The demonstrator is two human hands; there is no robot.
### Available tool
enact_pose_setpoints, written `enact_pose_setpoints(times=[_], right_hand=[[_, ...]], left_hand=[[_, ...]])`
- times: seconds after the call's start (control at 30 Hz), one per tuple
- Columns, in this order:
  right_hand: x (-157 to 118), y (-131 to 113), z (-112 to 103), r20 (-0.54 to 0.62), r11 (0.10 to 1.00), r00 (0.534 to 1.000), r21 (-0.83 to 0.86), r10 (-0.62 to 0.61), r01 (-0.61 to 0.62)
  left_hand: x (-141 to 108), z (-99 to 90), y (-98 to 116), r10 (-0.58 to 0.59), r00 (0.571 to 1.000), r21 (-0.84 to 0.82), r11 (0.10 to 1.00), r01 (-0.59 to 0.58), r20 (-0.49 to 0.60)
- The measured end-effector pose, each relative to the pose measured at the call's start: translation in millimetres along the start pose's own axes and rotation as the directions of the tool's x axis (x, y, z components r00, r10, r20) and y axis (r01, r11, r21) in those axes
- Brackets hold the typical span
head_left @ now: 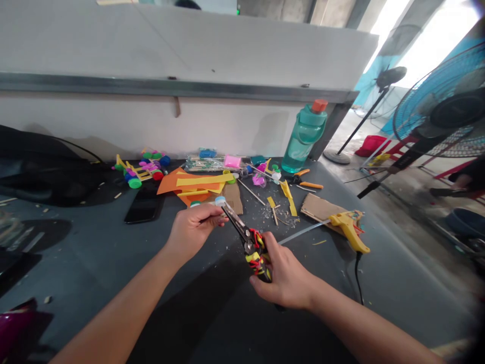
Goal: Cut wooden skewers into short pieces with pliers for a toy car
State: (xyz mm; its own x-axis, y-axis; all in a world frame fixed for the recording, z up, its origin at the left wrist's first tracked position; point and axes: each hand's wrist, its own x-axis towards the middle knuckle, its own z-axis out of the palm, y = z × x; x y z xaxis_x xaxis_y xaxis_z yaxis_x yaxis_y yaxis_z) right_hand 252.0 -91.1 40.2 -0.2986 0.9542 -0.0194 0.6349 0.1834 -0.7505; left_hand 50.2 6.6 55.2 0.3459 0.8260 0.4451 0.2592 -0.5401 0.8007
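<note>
My right hand [282,273] is wrapped round the handles of black pliers [248,242] bound with red and yellow bands. The narrow jaws point up and left and meet the fingertips of my left hand [195,230]. That hand is pinched closed on something small that I cannot make out. Just above its fingers are a pale blue bottle cap [220,201] and a green one [195,203]. Behind them lie orange paper [168,183], yellow strips [204,180] and a piece of brown cardboard [234,198].
A yellow glue gun [348,230] with a cord lies at the right beside cardboard. A teal bottle [303,139] stands at the back. A black phone [143,205], small wheeled models [142,169], sticks and scraps lie around. A fan [450,108] stands beyond the table.
</note>
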Motion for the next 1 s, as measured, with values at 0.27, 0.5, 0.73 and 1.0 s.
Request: enact_pose_setpoints(times=[0.27, 0.5, 0.73, 1.0], right_hand=[[0, 0, 2, -0.006, 0.999, 1.000, -0.051, -0.007, 0.007], [0, -4, 6, -0.032, 0.998, 0.999, -0.051, 0.031, -0.032], [15, 27, -22, -0.367, 0.986, 0.922, -0.056, 0.125, -0.156], [30, 62, -39, -0.456, 0.919, 0.870, -0.234, 0.184, -0.317]], left_hand=[[-2, -1.2, 2, 0.062, 0.998, 0.058, 0.996, -0.063, 0.017], [-2, 3.6, -1, -0.026, 1.000, -0.066, 0.997, 0.027, 0.014], [-1, 10.2, -4, -0.290, 0.950, -0.236, 0.921, 0.311, 0.119], [-12, 33.4, -18, -0.444, 0.858, -0.358, 0.781, 0.512, 0.259]])
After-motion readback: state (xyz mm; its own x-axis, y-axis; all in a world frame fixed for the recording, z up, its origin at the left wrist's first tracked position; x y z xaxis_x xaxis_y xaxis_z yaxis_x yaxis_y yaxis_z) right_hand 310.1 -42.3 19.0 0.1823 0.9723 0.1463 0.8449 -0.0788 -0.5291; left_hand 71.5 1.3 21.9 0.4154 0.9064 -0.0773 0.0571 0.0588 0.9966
